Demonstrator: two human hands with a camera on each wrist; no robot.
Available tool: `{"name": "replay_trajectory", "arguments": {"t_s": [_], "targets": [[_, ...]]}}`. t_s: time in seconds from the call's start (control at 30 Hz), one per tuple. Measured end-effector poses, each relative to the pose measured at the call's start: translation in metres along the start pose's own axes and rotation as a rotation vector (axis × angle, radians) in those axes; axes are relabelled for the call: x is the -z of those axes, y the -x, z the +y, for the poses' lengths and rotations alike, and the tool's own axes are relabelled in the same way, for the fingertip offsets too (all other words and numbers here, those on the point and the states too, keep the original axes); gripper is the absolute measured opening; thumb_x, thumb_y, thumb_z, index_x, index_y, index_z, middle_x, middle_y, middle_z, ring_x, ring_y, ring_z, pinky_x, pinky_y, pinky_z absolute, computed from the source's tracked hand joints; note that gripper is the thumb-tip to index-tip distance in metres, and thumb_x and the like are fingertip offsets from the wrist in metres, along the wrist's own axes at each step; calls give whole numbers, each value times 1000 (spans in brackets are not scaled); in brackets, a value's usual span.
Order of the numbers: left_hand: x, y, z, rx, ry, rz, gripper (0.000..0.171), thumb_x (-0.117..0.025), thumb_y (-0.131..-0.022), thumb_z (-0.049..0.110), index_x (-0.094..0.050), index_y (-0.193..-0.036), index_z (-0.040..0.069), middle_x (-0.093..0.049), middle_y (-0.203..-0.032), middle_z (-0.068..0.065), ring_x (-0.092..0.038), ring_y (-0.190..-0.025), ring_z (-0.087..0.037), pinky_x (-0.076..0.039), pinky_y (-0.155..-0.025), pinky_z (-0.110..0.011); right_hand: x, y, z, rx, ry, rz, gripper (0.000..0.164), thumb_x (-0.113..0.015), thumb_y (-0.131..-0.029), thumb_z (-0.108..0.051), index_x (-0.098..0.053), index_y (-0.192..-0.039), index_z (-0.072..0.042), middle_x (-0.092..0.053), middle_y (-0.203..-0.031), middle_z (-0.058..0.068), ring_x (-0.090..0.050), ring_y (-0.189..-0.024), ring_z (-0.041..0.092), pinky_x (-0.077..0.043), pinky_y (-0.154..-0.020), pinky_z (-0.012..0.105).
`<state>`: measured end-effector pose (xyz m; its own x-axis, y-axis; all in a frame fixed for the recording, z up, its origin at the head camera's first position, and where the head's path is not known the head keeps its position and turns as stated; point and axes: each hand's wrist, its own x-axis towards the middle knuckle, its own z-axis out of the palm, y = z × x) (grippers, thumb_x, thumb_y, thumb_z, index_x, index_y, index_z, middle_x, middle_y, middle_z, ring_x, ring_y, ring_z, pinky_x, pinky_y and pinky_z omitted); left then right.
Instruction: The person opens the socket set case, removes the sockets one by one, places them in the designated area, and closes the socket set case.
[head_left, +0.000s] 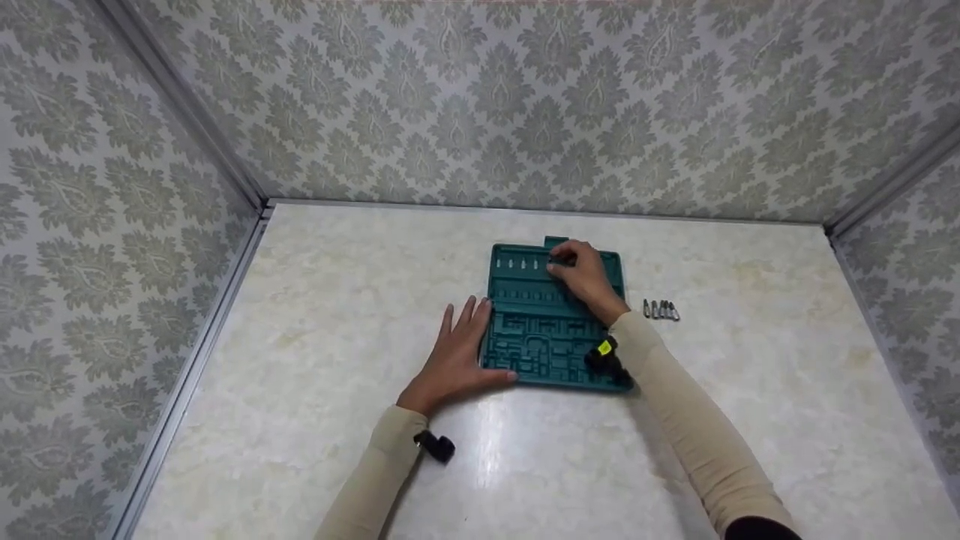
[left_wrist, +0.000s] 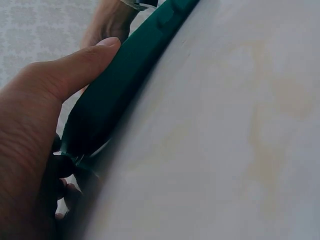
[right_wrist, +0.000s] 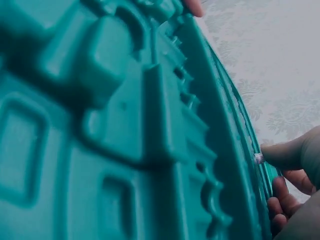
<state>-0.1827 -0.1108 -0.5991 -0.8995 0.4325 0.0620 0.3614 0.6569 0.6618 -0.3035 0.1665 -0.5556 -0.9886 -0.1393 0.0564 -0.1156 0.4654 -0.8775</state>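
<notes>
A green molded tool case lies spread open on the table, full of shaped recesses. My left hand lies along its left side with fingers straight. The left thumb rests on the front rim of the case. Over the far part of the case, my right hand has its thumb and fingers curled together at the top row. In the right wrist view a small silver bit shows at the right thumb tip, mostly hidden by the hand. Several similar bits stand in that row, left of the fingers.
Several loose metal bits lie in a group on the table, right of the case. A latch tab sticks out from the far edge of the case. Patterned wall panels border the marbled table at the back and sides.
</notes>
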Motion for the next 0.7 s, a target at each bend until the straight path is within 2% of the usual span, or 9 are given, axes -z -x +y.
{"name": "replay_trajectory", "arguments": {"t_s": [0.07, 0.17, 0.27, 0.37, 0.53, 0.7], "targets": [[0, 1, 1, 6, 10, -2, 138, -73, -80, 88, -11, -179, 15, -12, -185, -8, -1, -172, -23, 13, -135, -47, 0, 3, 0, 5, -18, 4, 23, -71, -106, -3, -71, -128, 6, -64, -127, 24, -59, -114, 37, -49, -102, 51], [-1, 2, 1, 16, 20, -7, 138, -74, -80, 87, -10, -179, 17, -11, -185, -7, 0, -172, -22, 12, -135, -46, -1, 5, -1, 24, 17, 21, 21, -71, -106, -2, -74, -124, 7, -65, -124, 25, -60, -113, 38, -50, -102, 52], [-1, 1, 1, 2, 10, -9, 138, -73, -81, 87, -9, -179, 14, -11, -185, -9, 0, -172, -24, 13, -135, -47, -3, 5, -2, 26, 29, 56, 19, -72, -105, -2, -77, -121, 7, -67, -122, 24, -63, -113, 38, -53, -102, 53], [0, -2, 0, -24, -4, -4, 138, -74, -81, 85, -11, -178, 10, -13, -185, -12, -1, -172, -25, 13, -135, -47, -2, 3, -2, 7, -19, 101, 18, -74, -105, -4, -78, -120, 5, -71, -122, 21, -66, -112, 34, -55, -101, 50], [2, -2, 0, -18, -2, 2, 138, -75, -81, 85, -11, -178, 10, -13, -185, -11, -1, -172, -24, 13, -135, -46, 14, 6, -3, -8, -117, 126, 22, -73, -107, -12, -76, -124, 3, -73, -125, 18, -66, -109, 25, -53, -96, 38], [1, 1, -1, -9, -4, -1, 138, -75, -81, 85, -11, -179, 11, -13, -185, -10, 0, -171, -22, 13, -135, -46, 37, 23, -4, 8, -107, 107, 26, -73, -108, -14, -74, -126, 4, -72, -126, 17, -64, -110, 22, -52, -94, 33]]}}
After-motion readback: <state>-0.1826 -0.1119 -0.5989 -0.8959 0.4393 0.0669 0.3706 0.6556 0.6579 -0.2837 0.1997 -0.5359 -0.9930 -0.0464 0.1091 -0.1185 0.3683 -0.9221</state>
